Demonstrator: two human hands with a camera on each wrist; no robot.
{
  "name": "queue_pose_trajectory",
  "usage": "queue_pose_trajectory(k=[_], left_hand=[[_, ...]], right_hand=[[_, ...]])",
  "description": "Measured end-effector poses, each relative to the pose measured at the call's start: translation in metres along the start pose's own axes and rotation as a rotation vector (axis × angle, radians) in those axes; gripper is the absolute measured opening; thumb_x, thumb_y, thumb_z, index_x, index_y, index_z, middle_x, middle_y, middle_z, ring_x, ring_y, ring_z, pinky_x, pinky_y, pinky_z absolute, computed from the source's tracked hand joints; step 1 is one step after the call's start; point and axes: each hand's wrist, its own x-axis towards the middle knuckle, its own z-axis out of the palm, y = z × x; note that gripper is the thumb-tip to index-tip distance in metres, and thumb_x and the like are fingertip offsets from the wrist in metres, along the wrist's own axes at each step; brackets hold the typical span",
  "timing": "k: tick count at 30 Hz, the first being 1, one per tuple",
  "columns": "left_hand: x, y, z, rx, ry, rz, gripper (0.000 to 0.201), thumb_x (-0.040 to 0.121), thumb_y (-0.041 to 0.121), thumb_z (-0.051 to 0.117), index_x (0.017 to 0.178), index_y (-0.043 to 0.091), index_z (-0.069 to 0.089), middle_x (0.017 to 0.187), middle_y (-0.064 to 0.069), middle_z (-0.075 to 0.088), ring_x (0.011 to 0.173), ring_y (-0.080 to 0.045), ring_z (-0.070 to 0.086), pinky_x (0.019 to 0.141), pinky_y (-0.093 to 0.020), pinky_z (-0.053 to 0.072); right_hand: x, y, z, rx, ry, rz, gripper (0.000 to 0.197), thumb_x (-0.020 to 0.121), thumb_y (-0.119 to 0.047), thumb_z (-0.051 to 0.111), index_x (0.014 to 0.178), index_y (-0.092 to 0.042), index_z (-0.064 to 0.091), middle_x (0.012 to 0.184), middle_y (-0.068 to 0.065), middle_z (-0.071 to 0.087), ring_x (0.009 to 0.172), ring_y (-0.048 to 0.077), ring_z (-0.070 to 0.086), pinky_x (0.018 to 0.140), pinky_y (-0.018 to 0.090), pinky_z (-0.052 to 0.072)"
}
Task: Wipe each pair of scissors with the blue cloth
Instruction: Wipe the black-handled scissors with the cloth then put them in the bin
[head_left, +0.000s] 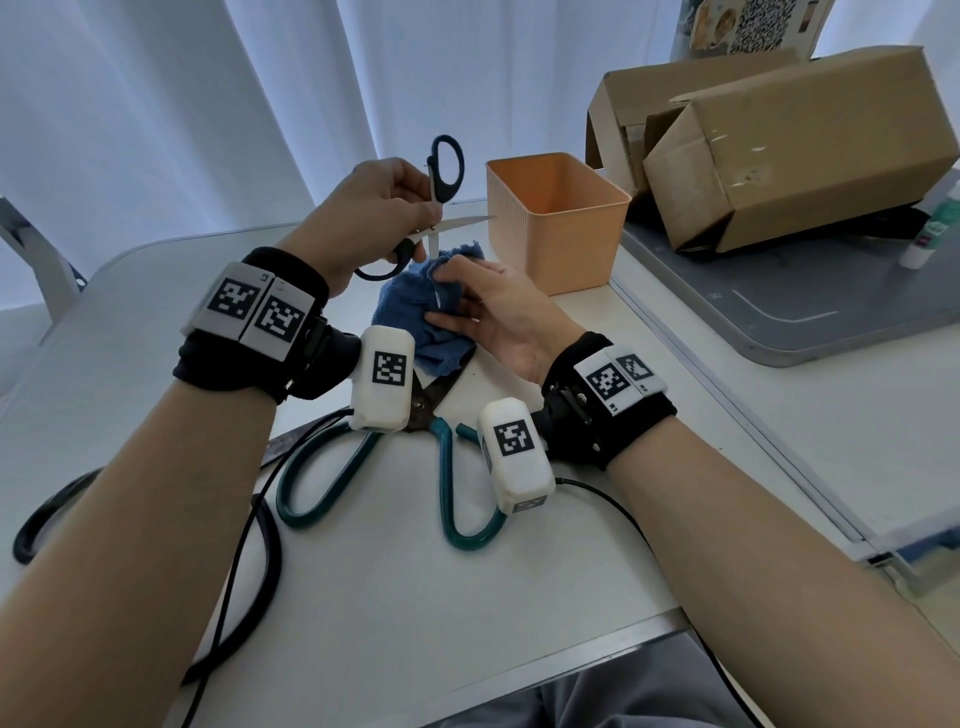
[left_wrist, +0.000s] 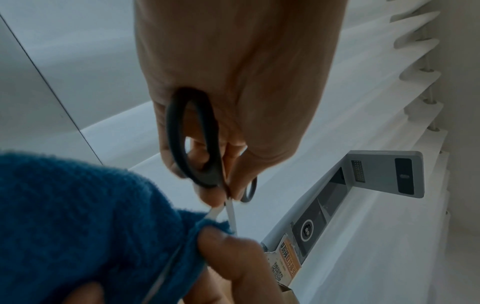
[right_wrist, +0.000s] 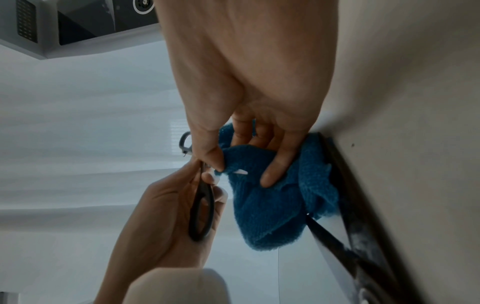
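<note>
My left hand (head_left: 410, 208) grips a small pair of black-handled scissors (head_left: 440, 193), held up above the table with the blades spread wide. One blade points right toward the orange bin; the other points down into the blue cloth (head_left: 410, 301). My right hand (head_left: 462, 299) pinches the cloth round that lower blade. In the left wrist view the black handle (left_wrist: 192, 139) sits in my left hand (left_wrist: 233, 102), and the blade disappears into the cloth (left_wrist: 78, 216). The right wrist view has my right hand (right_wrist: 246, 123) holding the cloth (right_wrist: 272, 205), with a blade tip poking through.
A large pair of teal-handled scissors (head_left: 445, 470) lies on the white table under the cloth. Another dark pair (head_left: 283, 444) lies partly under my left forearm. An orange bin (head_left: 556, 218) stands just right of my hands, cardboard boxes (head_left: 779, 140) on a grey tray (head_left: 779, 322) beyond.
</note>
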Motion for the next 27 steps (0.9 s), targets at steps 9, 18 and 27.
queue_pose_trajectory(k=[9, 18, 27], left_hand=[[0.0003, 0.0006, -0.0034, -0.031, 0.063, 0.018, 0.013, 0.096, 0.011, 0.059, 0.109, 0.010, 0.055, 0.080, 0.003, 0.059, 0.053, -0.007, 0.061, 0.048, -0.017, 0.042], [0.0004, 0.0007, -0.0006, -0.030, 0.061, 0.013, 0.012, 0.096, 0.010, 0.059, 0.108, 0.011, 0.055, 0.080, 0.003, 0.059, 0.052, -0.006, 0.060, 0.047, -0.016, 0.041], [-0.0017, 0.0007, 0.0040, 0.015, -0.039, -0.018, 0.013, 0.096, 0.010, 0.061, 0.109, 0.010, 0.057, 0.082, 0.001, 0.060, 0.050, -0.006, 0.059, 0.047, -0.017, 0.043]], right_hand=[[-0.0009, -0.0012, 0.0014, -0.017, -0.003, 0.000, 0.003, 0.091, -0.006, 0.061, 0.089, -0.007, 0.063, 0.100, 0.010, 0.061, 0.090, 0.018, 0.060, 0.079, 0.028, 0.060], [-0.0023, -0.0025, 0.0013, -0.021, 0.008, -0.015, 0.008, 0.092, -0.005, 0.060, 0.085, -0.008, 0.064, 0.089, 0.005, 0.063, 0.082, 0.015, 0.060, 0.079, 0.028, 0.058], [-0.0034, -0.0036, 0.0020, -0.023, 0.012, -0.032, 0.012, 0.092, -0.005, 0.057, 0.084, -0.009, 0.063, 0.085, 0.005, 0.063, 0.078, 0.015, 0.060, 0.075, 0.027, 0.059]])
